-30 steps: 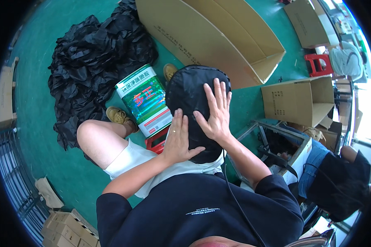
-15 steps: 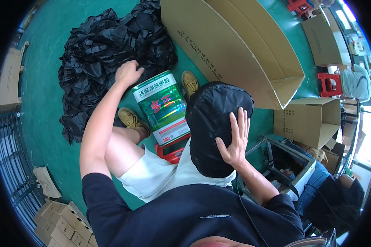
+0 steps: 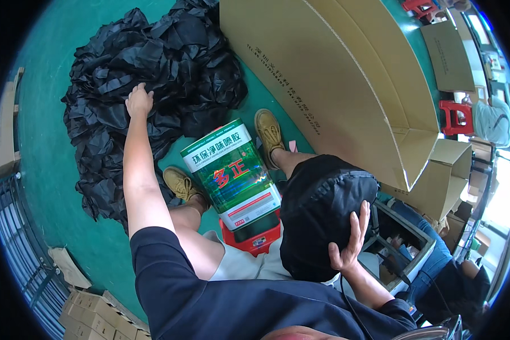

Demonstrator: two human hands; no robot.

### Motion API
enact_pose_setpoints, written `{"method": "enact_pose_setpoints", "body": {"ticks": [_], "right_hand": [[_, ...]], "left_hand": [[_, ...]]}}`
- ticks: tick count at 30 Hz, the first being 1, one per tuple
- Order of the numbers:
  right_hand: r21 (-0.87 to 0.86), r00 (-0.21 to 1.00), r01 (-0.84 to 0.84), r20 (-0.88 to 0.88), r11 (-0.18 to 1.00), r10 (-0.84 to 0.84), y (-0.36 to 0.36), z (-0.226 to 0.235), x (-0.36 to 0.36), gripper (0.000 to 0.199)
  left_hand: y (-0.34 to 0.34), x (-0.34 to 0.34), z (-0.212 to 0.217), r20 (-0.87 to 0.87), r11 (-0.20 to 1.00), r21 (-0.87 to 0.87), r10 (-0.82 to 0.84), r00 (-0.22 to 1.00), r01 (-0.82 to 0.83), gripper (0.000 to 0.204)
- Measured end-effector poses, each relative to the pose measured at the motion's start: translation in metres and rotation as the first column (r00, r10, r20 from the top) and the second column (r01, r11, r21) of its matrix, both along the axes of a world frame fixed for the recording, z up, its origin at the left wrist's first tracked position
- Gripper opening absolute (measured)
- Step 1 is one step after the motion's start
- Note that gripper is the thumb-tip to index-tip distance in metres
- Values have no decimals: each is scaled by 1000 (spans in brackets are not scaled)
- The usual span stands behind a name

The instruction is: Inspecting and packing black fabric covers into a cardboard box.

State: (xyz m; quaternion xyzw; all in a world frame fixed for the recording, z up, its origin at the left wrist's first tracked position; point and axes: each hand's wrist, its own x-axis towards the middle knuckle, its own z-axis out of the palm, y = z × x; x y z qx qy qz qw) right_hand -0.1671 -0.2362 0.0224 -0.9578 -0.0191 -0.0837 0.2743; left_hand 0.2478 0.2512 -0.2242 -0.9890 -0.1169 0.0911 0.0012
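Left hand (image 3: 139,100): arm stretched forward, back of hand up, fingers part bent, tips down at the loose heap of crumpled black fabric (image 3: 195,68). Couldn't tell whether any cloth was pinched; fingertips hard to make out against the folds.
Right hand (image 3: 352,238): open, thumb spread away from the fingers, laid against the side of the rounded, black fabric-covered piece (image 3: 326,221). Steadied it, no closed grip seen; palm hidden.
Covered piece: on the lap, right of centre, tilted, gathered seam along its upper edge. Well apart from the left hand.
Lap: pale shorts (image 3: 241,265), partly under the piece.
Can: rectangular green-and-white metal can (image 3: 232,175), between the tan lace-up shoes (image 3: 179,184), just left of the piece. Printed face toward the camera.
Under can: red plastic stool-like item (image 3: 258,241), partly covered.
Heap: on the green floor (image 3: 45,136), beyond the can, ahead and left.
Carton: large open brown cardboard box (image 3: 323,73), ahead and right.
Right side: grey metal-framed bin (image 3: 408,243) beside a person in blue jeans (image 3: 433,226); red plastic stool (image 3: 456,118) farther off.
Lower left: stacked brown cartons (image 3: 93,317).
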Motion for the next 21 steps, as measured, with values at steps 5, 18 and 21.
{"method": "enact_pose_setpoints", "body": {"ticks": [5, 18, 21], "right_hand": [[2, 1000, 8, 0, 1000, -8, 3, -3, 5, 76], [19, 1000, -20, -20, 1000, 21, 8, 8, 6, 75], [13, 999, -54, -5, 998, 54, 10, 11, 4, 75]], "left_hand": [[-16, 17, -5, -140, 990, 76, -107, 984, 119, 32], [-14, 27, 129, 639, 686, -672, 348, 687, 278, 44], [-20, 1, 180, 550, 286, -833, 521, 652, 474, 51]]}}
